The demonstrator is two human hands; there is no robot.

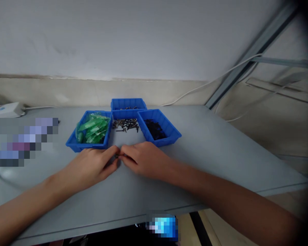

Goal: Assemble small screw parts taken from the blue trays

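My left hand (94, 165) and my right hand (143, 159) meet fingertip to fingertip just above the grey table. Both are closed in a pinch around a small dark piece (116, 155), too small and too covered by the fingers to name. Beyond them lies a loose pile of dark screws (126, 124) on the table. To its left stands a blue bin (78, 146) of green plastic packets (94, 128). On the right, another blue bin (170, 138) holds small black parts (154, 129).
A third blue bin (128, 102) with small metallic pieces stands behind the pile, near the wall. White cables (190, 91) run along the wall to a metal frame (236, 68) at the right. A white power strip (9, 110) lies at the far left. The table's front edge (105, 223) is close below.
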